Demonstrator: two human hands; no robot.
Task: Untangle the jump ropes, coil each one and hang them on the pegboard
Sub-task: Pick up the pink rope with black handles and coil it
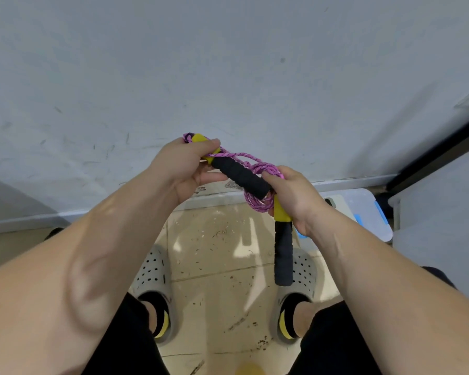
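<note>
Bare forearms (98, 253) fill the bottom, and mid-frame the left hand (184, 163) grips the yellow end of one handle (240, 174) while the right hand (293, 196) clamps the other handle (283, 255) plus the pink jump rope (255, 169) loops, which I'd bet spring loose if that grip slackens.

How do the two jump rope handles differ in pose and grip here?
The upper handle lies slanted, its foam end toward the right hand; the lower handle hangs nearly upright, foam end down. The left hand grips the upper handle at its yellow end; the right hand grips the lower handle's yellow collar with pink rope loops. Both have yellow collars and black foam grips.
</note>
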